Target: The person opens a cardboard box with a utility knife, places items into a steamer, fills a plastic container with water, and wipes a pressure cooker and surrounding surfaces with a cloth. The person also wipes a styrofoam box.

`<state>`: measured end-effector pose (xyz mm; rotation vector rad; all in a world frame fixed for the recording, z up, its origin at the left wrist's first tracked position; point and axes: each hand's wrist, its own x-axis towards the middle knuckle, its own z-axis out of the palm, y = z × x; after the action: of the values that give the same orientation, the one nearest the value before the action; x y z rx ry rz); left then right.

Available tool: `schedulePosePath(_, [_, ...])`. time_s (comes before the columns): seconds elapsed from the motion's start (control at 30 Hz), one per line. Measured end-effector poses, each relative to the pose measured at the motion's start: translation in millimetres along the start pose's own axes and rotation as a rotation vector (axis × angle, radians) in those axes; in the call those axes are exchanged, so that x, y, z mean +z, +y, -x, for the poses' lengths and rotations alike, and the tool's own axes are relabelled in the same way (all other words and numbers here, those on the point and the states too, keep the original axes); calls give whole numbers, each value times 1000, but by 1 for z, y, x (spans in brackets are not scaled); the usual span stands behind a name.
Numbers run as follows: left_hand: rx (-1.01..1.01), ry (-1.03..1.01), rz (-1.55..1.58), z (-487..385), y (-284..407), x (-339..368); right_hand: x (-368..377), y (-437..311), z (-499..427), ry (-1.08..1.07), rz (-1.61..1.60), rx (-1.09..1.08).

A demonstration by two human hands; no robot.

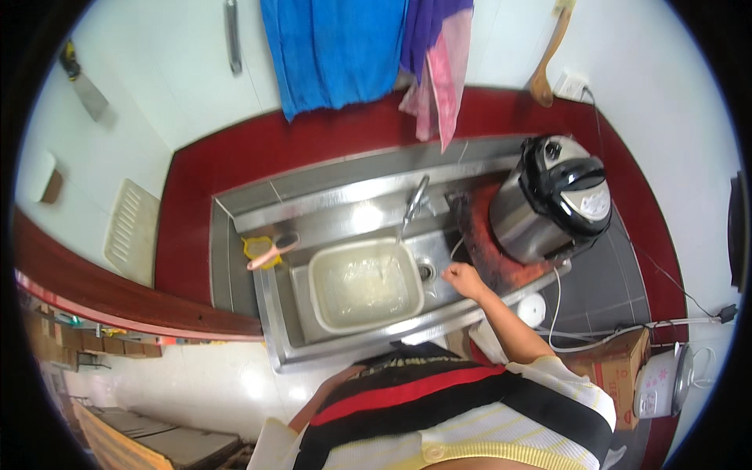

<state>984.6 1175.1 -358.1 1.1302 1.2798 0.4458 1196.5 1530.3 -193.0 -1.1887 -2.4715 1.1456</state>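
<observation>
My right hand (462,279) is over the right part of a stainless steel sink (294,308), close to the drain (426,270). Its fingers are curled in, and no object shows in them. Left of it, a pale plastic basin (314,294) stands in the sink with water (367,294) in it. A thin stream runs from the metal faucet (416,198) into the basin's back right corner. My left hand is out of view behind the apron (411,390); only part of that forearm shows.
An electric pressure cooker (540,205) stands on a reddish board (484,235) at the sink's right end. A pink-handled brush (273,251) and a yellow strainer (257,245) lie at the left rim. Cloths (341,59) hang behind. A white cord (555,311) and a cardboard box (617,373) are at right.
</observation>
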Motion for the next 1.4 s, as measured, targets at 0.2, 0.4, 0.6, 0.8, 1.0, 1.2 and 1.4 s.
schedulePosePath(0.2, [-263, 102, 243, 24, 50, -28, -93, -182, -122, 424, -79, -512])
schedulePosePath(0.4, [-103, 790, 815, 9, 36, 2, -210, -320, -200, 1013, -133, -765])
schedulePosePath(0.6, [-152, 783, 1154, -5, 34, 19, -259, -351, -210, 939, 194, -439])
schedulePosePath(0.8, [-193, 821, 1151, 0, 46, 30, -362, -403, -192, 1109, 33, -1069])
schedulePosePath(1.0, [-161, 935, 1115, -13, 60, 28, -388, -480, -121, 1121, -421, -1378])
schedulePosePath(1.2, [21, 1138, 1002, -1, 110, 13, -257, -419, -12, 661, -458, -1470])
schedulePosePath(1.4, [264, 1746, 381, 54, 196, 27, 5, -284, 78, -856, -101, -1005])
